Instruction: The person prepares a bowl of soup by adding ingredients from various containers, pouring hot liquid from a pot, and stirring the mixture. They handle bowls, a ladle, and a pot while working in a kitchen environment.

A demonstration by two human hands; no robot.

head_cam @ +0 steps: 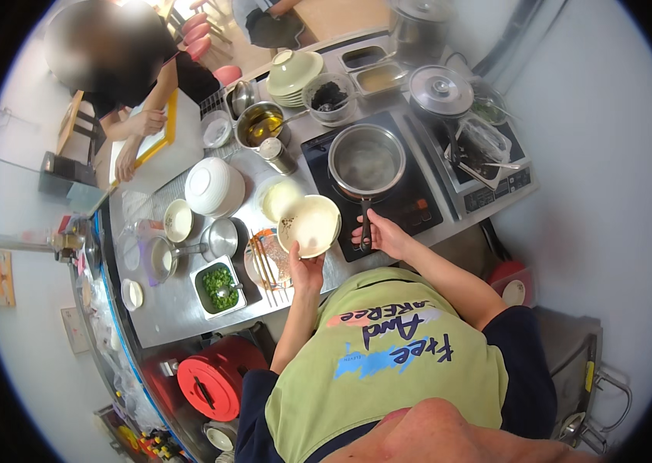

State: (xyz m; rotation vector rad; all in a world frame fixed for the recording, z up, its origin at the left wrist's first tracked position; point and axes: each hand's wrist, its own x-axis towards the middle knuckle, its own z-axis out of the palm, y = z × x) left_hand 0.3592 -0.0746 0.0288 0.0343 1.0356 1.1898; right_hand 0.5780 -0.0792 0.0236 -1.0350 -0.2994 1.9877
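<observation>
My left hand (307, 272) holds a cream ceramic bowl (320, 220) from its near rim, thumb on the inside. The bowl has a small brown pattern and is held above the front of the steel counter. My right hand (388, 236) is at the black handle (366, 223) of a steel saucepan (400, 162), with fingers showing on both sides of it. Cloudy, steaming liquid fills part of the pan, which is on a black induction cooktop (421, 223). Beside the bowl, wooden chopsticks (260, 260) lie across a patterned dish (279, 269).
Left stand a tray of chopped green onions (214, 283), stacked white bowls (213, 188) and a shaker (278, 156). Behind are a pot of yellow oil (285, 136), a tub of dark food (329, 95) and a lidded pot (440, 87). A person (146, 124) leans on a white box (178, 156).
</observation>
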